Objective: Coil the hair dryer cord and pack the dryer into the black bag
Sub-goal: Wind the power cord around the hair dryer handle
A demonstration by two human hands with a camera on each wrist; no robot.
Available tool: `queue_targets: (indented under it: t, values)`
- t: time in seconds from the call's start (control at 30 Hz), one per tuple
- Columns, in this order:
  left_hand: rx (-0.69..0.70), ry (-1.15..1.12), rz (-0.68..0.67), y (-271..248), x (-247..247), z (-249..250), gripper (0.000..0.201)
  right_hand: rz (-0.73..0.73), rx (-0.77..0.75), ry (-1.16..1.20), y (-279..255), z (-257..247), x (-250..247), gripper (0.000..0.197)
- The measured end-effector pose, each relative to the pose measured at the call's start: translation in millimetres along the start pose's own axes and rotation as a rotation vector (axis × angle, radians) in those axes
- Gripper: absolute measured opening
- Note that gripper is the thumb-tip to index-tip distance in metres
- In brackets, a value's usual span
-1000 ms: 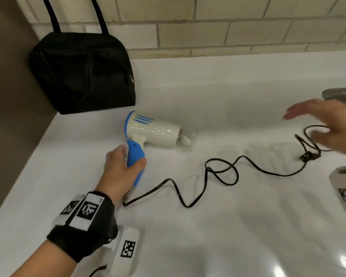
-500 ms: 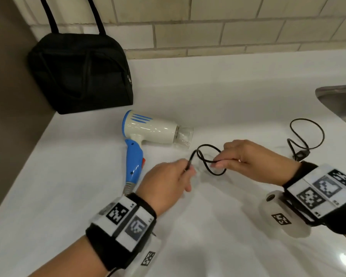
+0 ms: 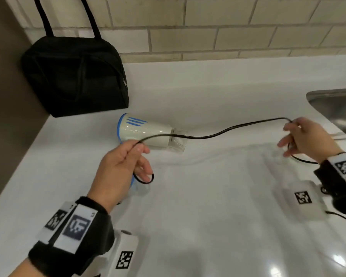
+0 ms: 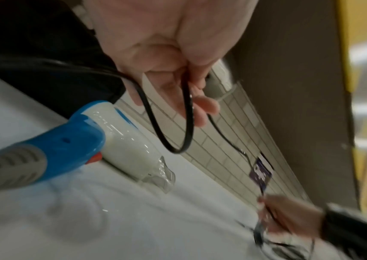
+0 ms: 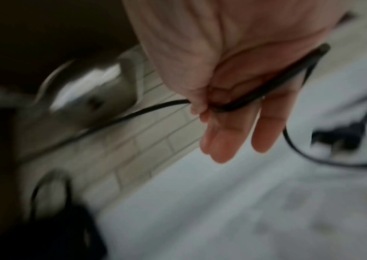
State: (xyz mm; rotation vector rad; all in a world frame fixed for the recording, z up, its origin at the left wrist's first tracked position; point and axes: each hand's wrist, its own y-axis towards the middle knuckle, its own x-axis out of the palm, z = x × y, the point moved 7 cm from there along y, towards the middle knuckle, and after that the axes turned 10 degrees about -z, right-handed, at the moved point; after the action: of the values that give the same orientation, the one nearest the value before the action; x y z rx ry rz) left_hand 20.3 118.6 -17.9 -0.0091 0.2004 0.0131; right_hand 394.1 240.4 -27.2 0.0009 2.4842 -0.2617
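The white and blue hair dryer (image 3: 146,132) (image 4: 102,144) lies on the white counter (image 3: 208,216), its clear nozzle pointing right. Its black cord (image 3: 218,133) (image 4: 184,123) (image 5: 151,110) stretches in the air between my two hands. My left hand (image 3: 132,156) (image 4: 178,75) pinches the cord just in front of the dryer, with a small loop hanging below the fingers. My right hand (image 3: 300,136) (image 5: 227,98) pinches the cord far to the right, the other fingers straight. The plug (image 5: 343,139) lies on the counter under the right hand. The black bag (image 3: 76,76) stands zipped at the back left.
A tiled wall (image 3: 228,33) runs along the back. A steel sink (image 3: 336,108) is set into the counter at the right edge. A brown wall (image 3: 6,96) bounds the counter on the left.
My hands were close together on the cord near the dryer's nozzle. The right hand has since pulled far to the right, drawing the cord out into a raised line.
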Motion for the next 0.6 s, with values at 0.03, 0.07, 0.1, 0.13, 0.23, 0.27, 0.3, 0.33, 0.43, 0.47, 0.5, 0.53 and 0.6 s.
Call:
queue_targets:
  t: [0.03,0.07,0.1,0.13,0.23,0.27,0.3,0.33,0.43,0.47,0.5,0.53,0.6]
  values:
    - [-0.015,0.028,-0.053,-2.9,7.8,-0.9,0.025,0.059,-0.034,0.241,3.1,1.2,-4.7,0.021]
    - [-0.030,0.065,-0.111,-5.4,16.4,-1.5,0.023,0.112,-0.083,0.414,5.5,-0.1,-7.3,0.023]
    - [-0.042,0.099,-0.162,-7.2,24.4,-2.0,0.021,0.153,-0.136,0.539,7.9,-1.9,-8.8,0.024]
    - [-0.049,0.122,-0.195,-8.2,30.2,-2.4,0.020,0.169,-0.184,0.612,8.1,-6.6,-8.1,0.024]
    - [-0.034,0.151,-0.198,-5.0,33.0,-1.6,0.020,0.087,-0.237,0.293,11.6,-14.9,3.5,0.022]
    - [-0.025,0.156,-0.185,-3.7,31.4,-1.2,0.020,-0.014,-0.234,0.045,11.6,-17.7,13.1,0.021]
    - [-0.015,0.164,-0.170,-2.2,30.5,-1.2,0.020,-0.114,-0.203,-0.220,12.0,-15.7,22.8,0.022]
    - [-0.009,0.167,-0.154,-1.7,29.4,-2.2,0.020,-0.214,-0.141,-0.470,10.2,-12.3,32.4,0.025]
    - [0.007,0.165,-0.122,-0.7,30.1,-2.2,0.021,-0.397,-0.109,-0.769,-7.7,-22.3,43.6,0.059]
    - [0.012,0.172,-0.120,0.0,31.6,-2.1,0.021,-0.416,-0.198,-0.648,-19.5,-40.6,44.3,0.067]
    - [0.017,0.183,-0.123,0.8,33.9,-1.9,0.021,-0.428,-0.309,-0.455,-30.8,-60.1,44.1,0.069]
    - [0.021,0.191,-0.136,1.7,36.7,-1.4,0.020,-0.464,-0.412,-0.251,-46.2,-82.3,45.4,0.067]
    - [0.046,0.222,-0.164,3.1,43.3,1.0,0.020,-0.583,-0.506,-0.043,-74.5,-115.1,60.3,0.063]
